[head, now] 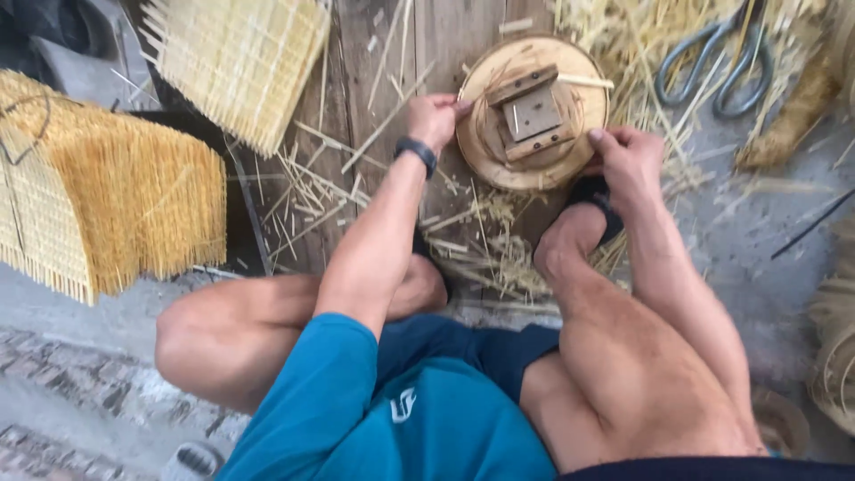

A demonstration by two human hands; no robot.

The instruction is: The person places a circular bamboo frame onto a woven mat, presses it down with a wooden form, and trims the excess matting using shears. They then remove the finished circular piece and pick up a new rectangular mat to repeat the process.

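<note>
The left hand (435,118) grips the left edge of a round wooden disc (485,147) on the plank floor (445,36). The right hand (626,160) grips its right edge. Scissors (712,62) lie half buried in straw (623,36).

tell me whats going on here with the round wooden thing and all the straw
A person sits low on the ground with a round wooden disc in front of them, gripping its rim with both hands: the left hand on its left edge, the right hand on its right. A small square wooden block is fixed on top of the disc. Loose straw and thin splints litter the boards around it. Woven straw mats lie to the left, and large scissors rest at upper right.
</note>
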